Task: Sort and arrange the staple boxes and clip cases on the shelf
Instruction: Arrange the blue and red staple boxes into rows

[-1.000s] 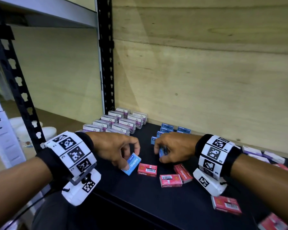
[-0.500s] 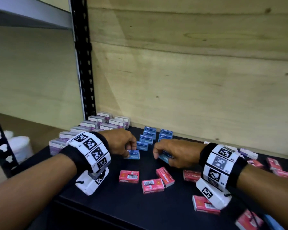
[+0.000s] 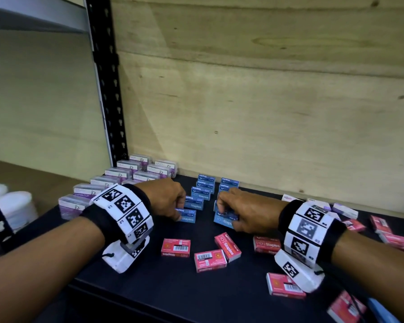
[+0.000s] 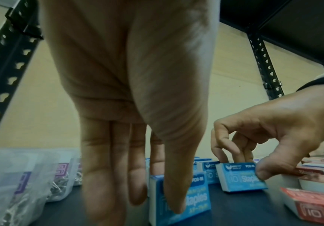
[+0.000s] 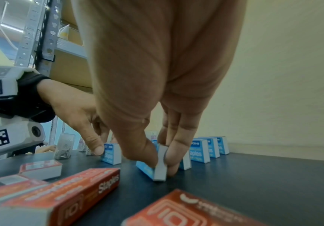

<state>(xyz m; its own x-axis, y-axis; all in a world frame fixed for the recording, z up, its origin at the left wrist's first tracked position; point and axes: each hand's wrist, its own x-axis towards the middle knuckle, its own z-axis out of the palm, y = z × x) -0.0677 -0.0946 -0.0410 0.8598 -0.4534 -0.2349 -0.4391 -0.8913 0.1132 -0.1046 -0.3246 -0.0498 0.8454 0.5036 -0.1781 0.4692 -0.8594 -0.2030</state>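
Observation:
Two rows of blue staple boxes (image 3: 205, 186) stand on edge on the black shelf (image 3: 173, 290), running back to the wooden wall. My left hand (image 3: 180, 213) pinches the front blue box (image 3: 188, 219) of the left row between thumb and fingers; this box (image 4: 195, 198) stands upright on the shelf. My right hand (image 3: 224, 212) pinches the front blue box (image 3: 223, 221) of the right row, which (image 5: 160, 172) leans slightly. Clear clip cases (image 3: 126, 173) with purple labels stand in rows at the back left.
Several red staple boxes (image 3: 175, 247) lie loose on the shelf in front of my hands and off to the right (image 3: 286, 285). More clip cases (image 3: 345, 210) lie at the back right. A black perforated post (image 3: 107, 89) rises at the left. White tubs (image 3: 16, 208) sit beyond it.
My left hand carried a blue box from the loose pile back to the front of the left row and stood it on edge. The right hand stayed by its row, holding its box.

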